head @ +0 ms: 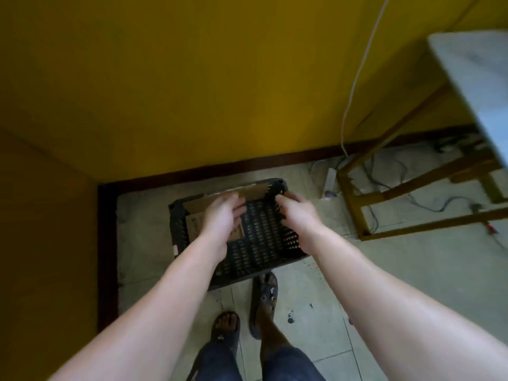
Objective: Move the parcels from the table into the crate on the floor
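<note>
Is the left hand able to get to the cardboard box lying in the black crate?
Probably yes. The left hand hovers right over the box, the crate has no lid, and nothing sits between hand and box. Whether they already touch is hard to tell.

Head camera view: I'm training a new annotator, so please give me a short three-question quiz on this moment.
1. True or false: the crate is empty.
2. The cardboard parcel lies: A) in the crate's far left part, B) in its near right part, C) outside it.
3. Which of the hands is over the parcel?
Key: 1 false; 2 A; 3 the left hand.
</note>
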